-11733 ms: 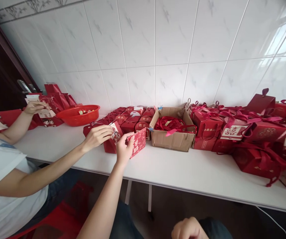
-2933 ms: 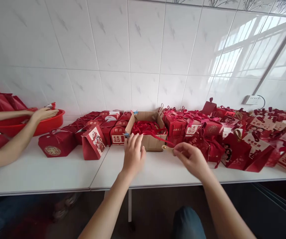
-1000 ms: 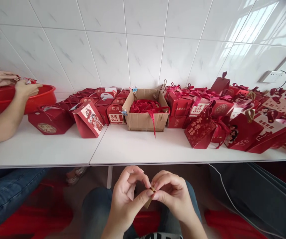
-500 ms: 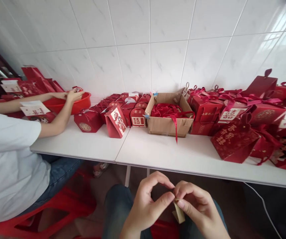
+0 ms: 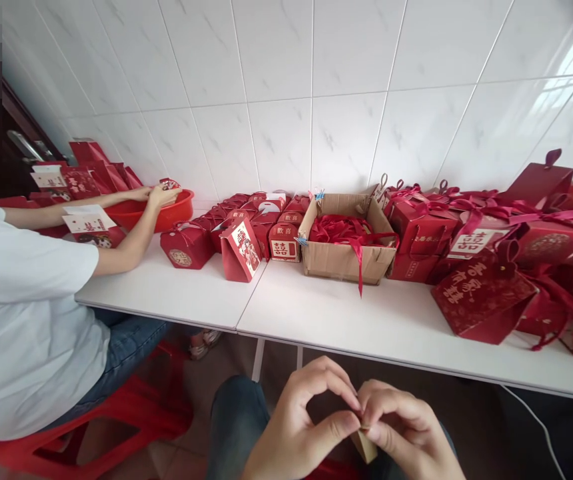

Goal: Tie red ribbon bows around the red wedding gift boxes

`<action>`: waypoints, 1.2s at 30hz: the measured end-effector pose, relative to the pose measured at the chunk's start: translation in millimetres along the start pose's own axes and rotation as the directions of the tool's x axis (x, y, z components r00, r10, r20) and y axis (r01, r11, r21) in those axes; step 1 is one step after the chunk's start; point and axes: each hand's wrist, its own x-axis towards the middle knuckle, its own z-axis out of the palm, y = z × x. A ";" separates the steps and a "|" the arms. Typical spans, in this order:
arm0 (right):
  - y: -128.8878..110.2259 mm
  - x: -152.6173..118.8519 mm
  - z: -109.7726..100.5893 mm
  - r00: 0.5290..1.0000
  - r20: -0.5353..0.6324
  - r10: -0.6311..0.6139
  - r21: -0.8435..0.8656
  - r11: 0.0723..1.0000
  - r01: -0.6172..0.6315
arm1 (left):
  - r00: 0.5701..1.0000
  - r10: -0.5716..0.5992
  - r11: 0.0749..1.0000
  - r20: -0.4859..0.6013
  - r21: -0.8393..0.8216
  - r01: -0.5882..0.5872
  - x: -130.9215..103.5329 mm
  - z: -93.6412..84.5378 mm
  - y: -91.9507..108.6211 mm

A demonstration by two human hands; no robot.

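Gold strip (image 5: pixel 367 449) pinched in, extending below, two-handed grip (image 5: pixel 363 423).

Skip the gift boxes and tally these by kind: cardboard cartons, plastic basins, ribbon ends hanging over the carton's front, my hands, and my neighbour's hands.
Cardboard carton: 1
Plastic basin: 1
Hanging ribbon end: 1
Your hands, left and right: 2
Neighbour's hands: 2
Total: 7

White tiles (image 5: pixel 276 60) are lining a room, likely a packing workspace, where red gift boxes (image 5: pixel 186 245) are crowding a counter (image 5: pixel 316 310).
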 end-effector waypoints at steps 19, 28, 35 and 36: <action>11.3 1.9 -1.1 1.000 -0.026 -0.018 -0.227 0.974 0.011 | 0.971 -0.222 0.928 -0.089 0.286 0.238 -5.8 8.2 12.3; -7.6 -4.9 -3.2 0.973 0.117 -0.200 -0.469 0.852 0.231 | 0.883 -0.455 0.889 0.115 -0.004 0.459 -0.8 9.2 16.1; -19.1 -9.5 2.3 0.972 0.107 -0.208 -0.536 0.811 0.232 | 0.899 -0.434 0.901 0.062 0.012 0.434 -7.9 11.3 24.8; -18.4 -9.2 2.4 0.971 0.104 -0.216 -0.513 0.824 0.238 | 0.930 -0.368 0.927 0.002 0.084 0.367 -8.6 12.7 26.2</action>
